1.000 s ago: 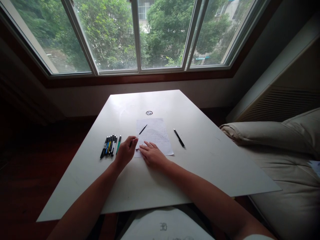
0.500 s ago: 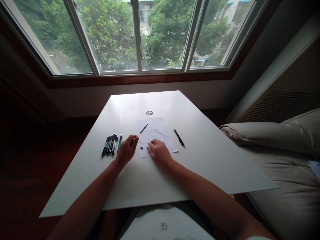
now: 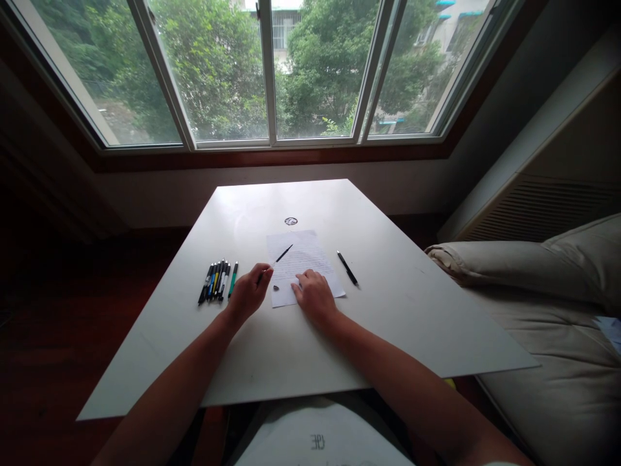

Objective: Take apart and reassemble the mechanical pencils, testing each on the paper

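My left hand [image 3: 250,293] is closed on a thin pen refill [image 3: 280,257] that points up and right over a lined sheet of paper [image 3: 303,264]. My right hand [image 3: 314,296] lies on the near edge of that paper with its fingers curled; what they press on is hidden. A small dark piece [image 3: 275,287] lies on the paper between my hands. A row of several pens [image 3: 217,281] lies on the white table [image 3: 398,310] just left of my left hand. A single black pen [image 3: 348,268] lies right of the paper.
A small round mark [image 3: 290,221] sits on the table beyond the paper. A cream cushion or bedding [image 3: 543,272] lies along the table's right side. Windows [image 3: 272,71] run behind the table. The floor on the left is dark.
My right hand has slid right along the paper's near edge and curled its fingers. The paper turned slightly, and the small dark piece now lies bare. My left hand keeps the refill.
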A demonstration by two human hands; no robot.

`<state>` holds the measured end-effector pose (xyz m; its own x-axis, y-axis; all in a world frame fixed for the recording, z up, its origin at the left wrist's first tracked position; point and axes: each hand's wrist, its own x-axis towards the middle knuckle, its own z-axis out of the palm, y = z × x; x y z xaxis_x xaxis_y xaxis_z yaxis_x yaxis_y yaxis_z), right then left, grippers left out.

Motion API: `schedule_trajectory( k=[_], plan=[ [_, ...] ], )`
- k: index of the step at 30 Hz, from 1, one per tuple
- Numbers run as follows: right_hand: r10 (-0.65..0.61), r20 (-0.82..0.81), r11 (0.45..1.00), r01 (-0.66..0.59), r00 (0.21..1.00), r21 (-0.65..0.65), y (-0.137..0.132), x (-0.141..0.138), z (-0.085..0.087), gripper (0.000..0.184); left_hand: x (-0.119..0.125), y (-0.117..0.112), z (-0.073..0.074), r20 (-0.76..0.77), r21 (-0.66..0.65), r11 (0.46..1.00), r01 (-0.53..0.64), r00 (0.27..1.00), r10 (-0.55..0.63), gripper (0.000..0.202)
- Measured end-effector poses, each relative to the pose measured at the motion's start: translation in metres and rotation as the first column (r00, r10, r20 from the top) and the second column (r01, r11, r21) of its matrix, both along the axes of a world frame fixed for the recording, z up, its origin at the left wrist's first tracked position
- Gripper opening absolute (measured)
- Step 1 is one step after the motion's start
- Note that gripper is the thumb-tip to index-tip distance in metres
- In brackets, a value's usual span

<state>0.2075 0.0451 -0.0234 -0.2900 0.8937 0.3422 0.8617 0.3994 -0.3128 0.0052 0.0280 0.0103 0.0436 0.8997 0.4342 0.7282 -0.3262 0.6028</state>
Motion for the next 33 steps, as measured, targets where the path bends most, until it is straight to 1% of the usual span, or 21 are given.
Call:
schedule_trajectory(
  k=[8, 12, 16, 21, 25, 26, 27, 28, 30, 31, 33],
  plan=[
    [-0.042, 0.009, 0.999, 0.042, 0.999, -0.023, 0.004, 0.005, -0.001, 0.02, 0.001, 0.0, 0.0, -0.036, -0.006, 1.0, 0.015, 0.999, -0.015, 0.032],
    [-0.086, -0.009, 0.996, 0.086, 0.996, -0.009, 0.003, 0.008, -0.001, 0.022, 0.001, 0.0, -0.001, -0.038, -0.009, 1.0, 0.019, 0.999, -0.02, 0.032],
    [-0.071, -0.041, 0.997, 0.07, 0.997, -0.012, 0.004, 0.01, -0.003, 0.018, 0.001, 0.0, -0.002, -0.052, -0.008, 1.0, 0.026, 0.998, -0.027, 0.031],
    [-0.031, -0.174, 1.0, 0.031, 0.984, -0.002, 0.007, 0.01, 0.0, 0.016, 0.001, 0.0, -0.002, -0.07, -0.017, 0.999, 0.045, 0.997, -0.046, 0.03],
    [0.01, -0.34, 1.0, -0.005, 0.94, 0.015, 0.008, 0.015, 0.01, 0.024, 0.001, -0.001, -0.002, -0.084, -0.025, 0.997, 0.071, 0.994, -0.073, 0.029],
    [0.016, -0.409, 1.0, -0.009, 0.912, 0.018, 0.009, 0.017, 0.013, 0.026, 0.001, -0.001, -0.002, -0.085, -0.032, 0.996, 0.082, 0.993, -0.084, 0.029],
    [0.021, -0.501, 1.0, -0.016, 0.865, 0.014, 0.009, 0.02, 0.016, 0.027, 0.001, -0.001, -0.002, -0.086, -0.038, 0.995, 0.092, 0.992, -0.095, 0.029],
    [0.026, -0.605, 0.999, -0.032, 0.796, 0.0, 0.01, 0.022, 0.018, 0.028, 0.001, -0.001, -0.002, -0.088, -0.045, 0.994, 0.101, 0.991, -0.105, 0.029],
    [0.031, -0.79, 0.995, -0.09, 0.613, -0.031, 0.011, 0.026, 0.023, 0.029, 0.002, -0.002, -0.001, -0.102, -0.055, 0.992, 0.113, 0.988, -0.118, 0.029],
    [0.03, -0.849, 0.992, -0.123, 0.527, -0.042, 0.011, 0.027, 0.024, 0.03, 0.002, -0.002, 0.0, -0.114, -0.057, 0.991, 0.117, 0.986, -0.123, 0.029],
    [0.025, -0.906, 0.983, -0.177, 0.423, -0.055, 0.012, 0.029, 0.027, 0.031, 0.003, -0.003, 0.001, -0.137, -0.058, 0.991, 0.124, 0.982, -0.131, 0.029]
  ],
)
